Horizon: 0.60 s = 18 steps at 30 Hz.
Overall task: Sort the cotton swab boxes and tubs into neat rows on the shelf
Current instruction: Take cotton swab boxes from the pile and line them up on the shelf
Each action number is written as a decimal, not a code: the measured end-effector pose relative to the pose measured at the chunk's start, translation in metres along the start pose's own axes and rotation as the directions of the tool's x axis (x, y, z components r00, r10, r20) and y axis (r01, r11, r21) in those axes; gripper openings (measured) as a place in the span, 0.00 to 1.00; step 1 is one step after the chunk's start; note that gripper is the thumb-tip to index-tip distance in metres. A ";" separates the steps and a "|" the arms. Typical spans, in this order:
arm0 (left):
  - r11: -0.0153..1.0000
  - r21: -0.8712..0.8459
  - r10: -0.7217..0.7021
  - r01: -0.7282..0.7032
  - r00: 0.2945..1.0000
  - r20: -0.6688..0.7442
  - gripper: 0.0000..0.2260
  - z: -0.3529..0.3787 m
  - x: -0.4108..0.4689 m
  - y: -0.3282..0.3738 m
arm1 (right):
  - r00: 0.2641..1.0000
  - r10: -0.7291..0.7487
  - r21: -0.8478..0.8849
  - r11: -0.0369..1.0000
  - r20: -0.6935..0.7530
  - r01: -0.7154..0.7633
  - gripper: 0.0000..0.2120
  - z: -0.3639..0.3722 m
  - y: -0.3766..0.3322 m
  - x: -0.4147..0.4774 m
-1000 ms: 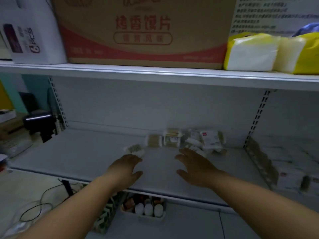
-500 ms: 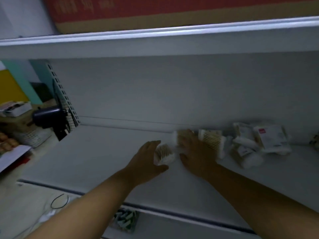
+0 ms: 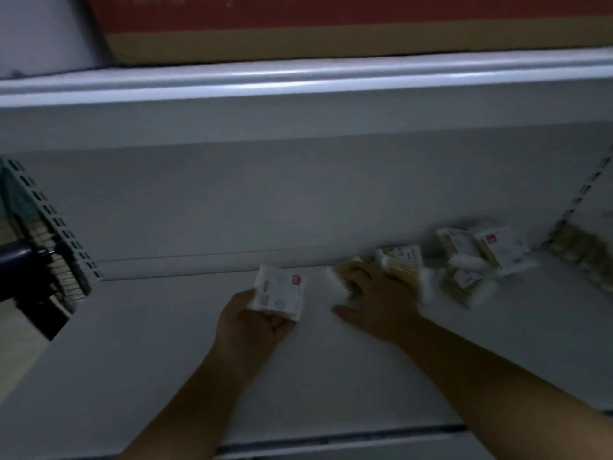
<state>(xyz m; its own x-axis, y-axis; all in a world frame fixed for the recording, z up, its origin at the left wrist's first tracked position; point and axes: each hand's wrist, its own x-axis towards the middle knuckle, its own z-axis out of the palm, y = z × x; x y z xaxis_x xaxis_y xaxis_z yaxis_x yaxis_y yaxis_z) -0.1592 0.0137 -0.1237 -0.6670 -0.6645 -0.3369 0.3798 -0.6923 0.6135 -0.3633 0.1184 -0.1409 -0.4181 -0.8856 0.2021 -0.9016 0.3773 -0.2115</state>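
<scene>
Shelf [image 3: 132, 343] in dim light, frame motion-blurred. My left grip [image 3: 255, 323] was clamped on a white swab box [image 3: 278, 292], thumb and fingers curled round its lower edge. The box was upright with its red-marked face toward me, over the middle of the shelf and apart from the other stock. My right grip [image 3: 381, 300] lay palm down over a swab tub [image 3: 345, 283] that was on its side on the shelf, thumb stuck out to the left. Blur there, so I could not tell whether that grip was closed round the tub or just resting on it. A second tub [image 3: 401, 260] lay just behind my right knuckles, near the back panel, also on its side, sticks showing. Right of it sat a loose pile of swab boxes [image 3: 497, 250], tilted and overlapping, with a smaller pack [image 3: 461, 280] in front touching the pile. Past the slotted upright [image 3: 570, 207] on the right, more packs [image 3: 583, 257] in the next bay, too blurred to read. Above, the upper shelf edge [image 3: 298, 81] carried a brown and red carton [image 3: 298, 31]. Far left, a dark appliance [image 3: 20, 270] stood beside the shelving
</scene>
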 end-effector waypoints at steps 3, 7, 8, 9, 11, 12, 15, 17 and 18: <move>0.980 -0.171 -0.085 0.100 0.992 0.092 0.20 -0.008 -0.002 0.009 | 0.996 0.092 0.045 0.995 -0.018 -0.091 0.34 0.004 -0.026 -0.003; 0.984 -0.127 -0.104 0.128 0.978 0.179 0.19 -0.007 -0.003 0.010 | 0.968 0.242 0.145 0.962 -0.071 -0.230 0.26 0.016 -0.062 -0.016; 0.987 -0.094 -0.110 0.130 0.976 0.190 0.17 -0.006 -0.004 0.010 | 0.960 0.272 0.137 0.956 -0.072 -0.260 0.26 0.015 -0.067 -0.019; 0.990 -0.058 -0.113 0.126 0.975 0.194 0.17 -0.005 -0.004 0.010 | 0.957 0.279 0.114 0.956 -0.072 -0.270 0.26 0.013 -0.071 -0.022; 0.994 -0.008 -0.107 0.110 0.977 0.186 0.15 -0.006 -0.005 0.010 | 0.957 0.276 0.139 0.955 -0.094 -0.262 0.22 0.005 -0.075 -0.033; 0.994 0.003 -0.105 0.107 0.976 0.191 0.15 -0.008 -0.005 0.010 | 0.944 0.306 0.231 0.934 -0.120 -0.273 0.20 0.001 -0.076 -0.041; 0.995 0.015 -0.098 0.097 0.971 0.218 0.13 -0.012 -0.005 0.009 | 0.776 0.630 0.820 0.452 -0.016 -0.350 0.18 -0.013 -0.079 -0.063; 0.995 0.029 -0.095 0.091 0.974 0.205 0.11 -0.010 -0.007 0.007 | 0.652 0.720 0.962 -0.086 0.239 -0.257 0.21 -0.026 -0.075 -0.078; 0.995 0.048 -0.094 0.086 0.976 0.197 0.10 -0.006 -0.009 0.006 | 0.640 0.696 0.946 -0.245 0.325 -0.214 0.22 -0.032 -0.070 -0.087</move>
<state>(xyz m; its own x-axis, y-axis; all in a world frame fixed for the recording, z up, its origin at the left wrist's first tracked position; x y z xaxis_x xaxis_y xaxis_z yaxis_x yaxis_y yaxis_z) -0.1471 0.0139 -0.1219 -0.8128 -0.5282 -0.2458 0.2901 -0.7328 0.6155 -0.2675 0.1774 -0.1132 -0.8592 -0.3921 -0.3288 0.4154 -0.1593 -0.8956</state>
